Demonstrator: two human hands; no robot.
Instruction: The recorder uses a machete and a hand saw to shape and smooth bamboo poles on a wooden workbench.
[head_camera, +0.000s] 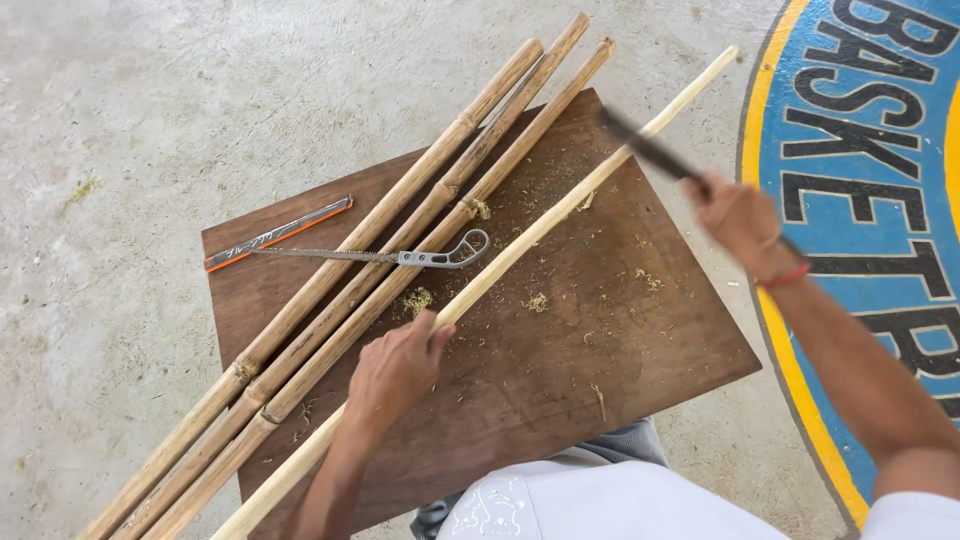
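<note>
Shavings (536, 301) scattered over the brown board (640, 340) at frame centre suggest scraping is well begun: the pale pole (560, 212) is pinned by the left hand (395, 370), a dark blade (648, 150) is gripped by the right hand (742, 220), three bamboo poles (400, 225) look unpeeled.

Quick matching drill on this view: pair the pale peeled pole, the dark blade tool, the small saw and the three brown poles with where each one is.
1. pale peeled pole
2. dark blade tool
3. small saw
4. three brown poles

a. lying across the brown poles
b. in the right hand
c. under the left hand
d. side by side on the brown board's left part

Pairs: 1-c, 2-b, 3-a, 4-d
</note>
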